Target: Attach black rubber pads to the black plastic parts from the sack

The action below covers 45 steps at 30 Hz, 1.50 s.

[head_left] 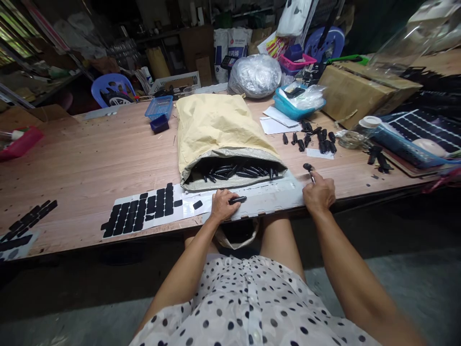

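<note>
My left hand (222,205) rests at the front edge of the table, its fingers closed on a slim black plastic piece (238,199) that lies pointing right. Under it is a pale grey board (268,202). Just right of that board, my right hand (320,193) grips a small tool with a metal shaft and a black rounded end (308,166); its exact kind is unclear. Directly ahead lies a cream sack (219,122), its mouth facing me, with many similar black pieces (239,171) inside. Left of my left hand, a white sheet (147,224) carries rows of black rounded-square stickers (135,211).
Loose black parts (321,139) lie to the right, near a cardboard box (355,91) and a turquoise basket (295,105). Beyond the sack are a blue basket (158,108) and a stuffed clear plastic bag (255,76). An open bag (237,242) sits between my knees, below the table edge.
</note>
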Each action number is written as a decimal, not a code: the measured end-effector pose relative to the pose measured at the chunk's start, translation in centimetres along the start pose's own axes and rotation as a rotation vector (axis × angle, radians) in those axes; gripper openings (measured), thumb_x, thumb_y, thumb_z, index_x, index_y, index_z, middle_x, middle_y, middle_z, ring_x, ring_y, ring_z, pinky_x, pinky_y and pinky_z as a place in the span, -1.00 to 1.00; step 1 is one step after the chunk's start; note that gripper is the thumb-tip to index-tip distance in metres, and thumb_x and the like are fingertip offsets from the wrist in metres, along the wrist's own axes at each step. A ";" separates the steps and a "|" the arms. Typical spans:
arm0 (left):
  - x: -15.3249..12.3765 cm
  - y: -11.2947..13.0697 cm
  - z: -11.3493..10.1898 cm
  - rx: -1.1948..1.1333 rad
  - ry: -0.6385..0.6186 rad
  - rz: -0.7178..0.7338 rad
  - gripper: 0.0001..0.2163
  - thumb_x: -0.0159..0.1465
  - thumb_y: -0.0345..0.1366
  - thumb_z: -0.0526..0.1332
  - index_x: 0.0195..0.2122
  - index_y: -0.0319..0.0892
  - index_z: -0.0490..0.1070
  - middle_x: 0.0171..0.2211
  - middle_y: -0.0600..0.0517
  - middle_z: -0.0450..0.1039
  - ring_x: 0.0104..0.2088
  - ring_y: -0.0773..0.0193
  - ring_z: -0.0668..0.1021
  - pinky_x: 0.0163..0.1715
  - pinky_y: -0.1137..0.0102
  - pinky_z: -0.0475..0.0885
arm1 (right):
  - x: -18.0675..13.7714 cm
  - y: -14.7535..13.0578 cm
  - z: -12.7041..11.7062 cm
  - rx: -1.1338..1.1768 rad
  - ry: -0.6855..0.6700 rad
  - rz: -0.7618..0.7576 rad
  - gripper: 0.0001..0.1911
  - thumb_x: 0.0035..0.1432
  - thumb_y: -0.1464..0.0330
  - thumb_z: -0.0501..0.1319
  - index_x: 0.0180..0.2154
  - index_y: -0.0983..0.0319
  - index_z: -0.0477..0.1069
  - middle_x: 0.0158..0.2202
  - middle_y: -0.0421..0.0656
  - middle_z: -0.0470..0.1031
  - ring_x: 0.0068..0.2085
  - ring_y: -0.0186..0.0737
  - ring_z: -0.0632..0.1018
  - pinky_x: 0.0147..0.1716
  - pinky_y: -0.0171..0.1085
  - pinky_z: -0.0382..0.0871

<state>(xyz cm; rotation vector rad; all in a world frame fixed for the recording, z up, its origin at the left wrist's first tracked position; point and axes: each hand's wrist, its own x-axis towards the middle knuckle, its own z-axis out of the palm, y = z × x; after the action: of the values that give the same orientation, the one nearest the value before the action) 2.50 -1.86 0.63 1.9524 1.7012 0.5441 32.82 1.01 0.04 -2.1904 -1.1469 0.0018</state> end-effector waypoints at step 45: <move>7.0 11.6 -10.9 -0.238 0.031 0.418 -0.39 0.31 -0.17 0.29 0.39 -0.02 0.22 -0.25 0.05 0.55 -0.34 0.33 0.56 -0.30 0.42 0.48 | 0.2 0.0 2.4 -0.114 0.048 -0.072 -0.55 0.16 0.39 0.11 0.05 0.24 0.55 -0.17 0.08 0.37 -0.12 0.08 0.34 -0.23 -0.06 0.18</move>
<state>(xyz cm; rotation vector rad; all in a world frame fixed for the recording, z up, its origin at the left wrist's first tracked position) 6.31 5.02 16.17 2.1321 1.1781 0.8854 32.30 2.49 -1.78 -2.2346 -1.2248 -0.1501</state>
